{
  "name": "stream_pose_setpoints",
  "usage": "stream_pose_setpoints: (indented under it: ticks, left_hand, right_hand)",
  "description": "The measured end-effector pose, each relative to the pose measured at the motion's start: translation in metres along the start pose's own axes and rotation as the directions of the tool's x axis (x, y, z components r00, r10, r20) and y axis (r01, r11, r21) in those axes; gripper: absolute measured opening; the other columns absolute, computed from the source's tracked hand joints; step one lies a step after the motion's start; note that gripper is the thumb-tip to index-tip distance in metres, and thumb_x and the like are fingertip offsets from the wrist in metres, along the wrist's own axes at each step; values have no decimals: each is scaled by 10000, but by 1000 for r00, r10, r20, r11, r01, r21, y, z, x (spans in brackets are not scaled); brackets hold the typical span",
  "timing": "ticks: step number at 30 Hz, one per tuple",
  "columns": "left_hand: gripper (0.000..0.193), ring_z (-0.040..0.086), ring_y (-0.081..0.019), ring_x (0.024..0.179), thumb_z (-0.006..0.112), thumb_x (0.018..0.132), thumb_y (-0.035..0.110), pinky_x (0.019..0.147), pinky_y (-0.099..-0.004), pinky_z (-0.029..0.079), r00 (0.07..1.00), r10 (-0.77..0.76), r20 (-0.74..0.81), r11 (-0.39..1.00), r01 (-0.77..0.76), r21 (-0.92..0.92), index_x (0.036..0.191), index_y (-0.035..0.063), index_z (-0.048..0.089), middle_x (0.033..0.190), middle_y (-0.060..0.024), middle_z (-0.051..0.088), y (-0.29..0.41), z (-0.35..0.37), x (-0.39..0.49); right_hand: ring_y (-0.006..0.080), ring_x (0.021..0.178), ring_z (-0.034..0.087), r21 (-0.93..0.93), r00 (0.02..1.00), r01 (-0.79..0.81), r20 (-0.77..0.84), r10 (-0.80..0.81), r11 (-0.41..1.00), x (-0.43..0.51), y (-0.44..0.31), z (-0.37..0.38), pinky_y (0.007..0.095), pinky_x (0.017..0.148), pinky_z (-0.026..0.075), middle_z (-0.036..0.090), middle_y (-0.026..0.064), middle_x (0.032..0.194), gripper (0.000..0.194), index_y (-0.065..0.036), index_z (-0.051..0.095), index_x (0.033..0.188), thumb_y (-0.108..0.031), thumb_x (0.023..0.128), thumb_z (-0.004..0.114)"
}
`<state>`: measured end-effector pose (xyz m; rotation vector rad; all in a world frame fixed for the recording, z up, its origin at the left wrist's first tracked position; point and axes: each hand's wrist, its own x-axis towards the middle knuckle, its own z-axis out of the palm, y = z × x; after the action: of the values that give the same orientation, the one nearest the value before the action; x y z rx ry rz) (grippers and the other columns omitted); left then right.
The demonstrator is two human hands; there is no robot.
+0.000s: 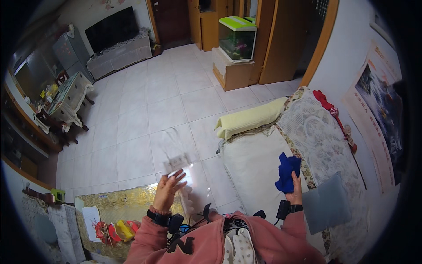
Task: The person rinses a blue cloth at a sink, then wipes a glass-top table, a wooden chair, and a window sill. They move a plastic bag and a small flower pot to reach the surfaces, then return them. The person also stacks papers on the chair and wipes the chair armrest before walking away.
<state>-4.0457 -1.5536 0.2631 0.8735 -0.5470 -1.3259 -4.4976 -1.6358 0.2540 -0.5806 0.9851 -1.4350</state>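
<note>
My right hand [296,190] grips a crumpled dark blue cloth [287,173] above the sofa's white seat cover [254,165]. My left hand [167,189] is raised above the tiled floor, near the corner of a low table, with its fingers partly curled. Just beyond its fingertips appears a motion-blurred pale rectangular thing [177,162] with thin strap-like loops. Whether my fingers touch it is unclear. Each wrist wears a black strap with a small black device.
A patterned gold-toned table cover [132,194] bears white paper [91,222] and red and yellow items [120,231]. A grey-blue cushion [327,203] and a pale yellow rolled cover [252,117] are on the sofa. Beyond stand an aquarium [237,44], a television [113,28] and a dining table [71,97].
</note>
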Motion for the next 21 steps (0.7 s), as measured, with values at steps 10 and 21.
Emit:
stream_pose_setpoints:
  ticks: [10,21]
  left_hand:
    - [424,487,-286,1233,555,928,145,1001,-424,432,947,64,-315,998,-68,-2,1292,-56,473,1319,-164,510,16,-110,-6]
    - [391,543,-235,1162,549,950,201,967,-357,447,464,114,-878,966,-259,-11,1282,2,495,1247,-124,562,-71,-159,-87]
  right_hand:
    - [182,874,649,-322,913,-270,215,348,907,114,94,113,310,716,543,644,74,1043,376,-72,501,1241,-271,932,581]
    - [188,930,626,-749,247,-339,514,822,570,248,435,331,298,745,533,610,95,1128,477,-73,444,1319,-317,932,576]
